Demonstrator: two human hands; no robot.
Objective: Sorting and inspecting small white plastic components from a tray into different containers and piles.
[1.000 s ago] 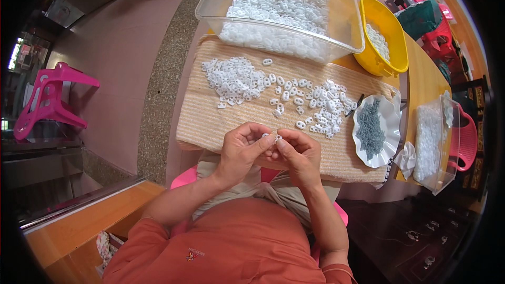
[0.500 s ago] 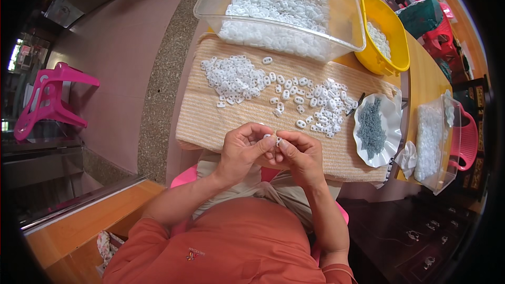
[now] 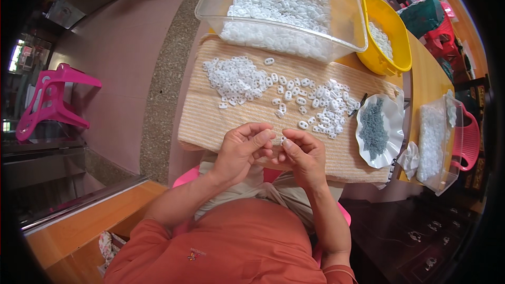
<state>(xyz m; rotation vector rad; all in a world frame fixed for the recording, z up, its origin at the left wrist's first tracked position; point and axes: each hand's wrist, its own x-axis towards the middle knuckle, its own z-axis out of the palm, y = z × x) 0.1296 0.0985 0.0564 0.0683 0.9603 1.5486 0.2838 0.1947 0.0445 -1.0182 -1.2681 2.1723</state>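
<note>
My left hand (image 3: 244, 150) and my right hand (image 3: 305, 159) meet just over the near edge of the cloth-covered table, fingertips close together. Between my right thumb and fingers is a small white plastic piece (image 3: 283, 139). The left thumb and fingers are pinched; what they hold, if anything, is hidden. Beyond my hands lie a pile of small white plastic pieces (image 3: 236, 79) on the left and a pile of white two-hole oval pieces (image 3: 331, 102) on the right, with several loose ovals between them.
A clear plastic bin (image 3: 284, 37) of white pieces stands at the back, beside a yellow basket (image 3: 400, 47). On the right are a white fluted dish (image 3: 392, 144) of small grey parts and another clear bin (image 3: 447, 176). A pink stool (image 3: 50, 97) stands on the left.
My fingertips have drawn slightly apart. The white piece that showed at my left thumb is no longer visible there, while one still shows in my right fingertips.
</note>
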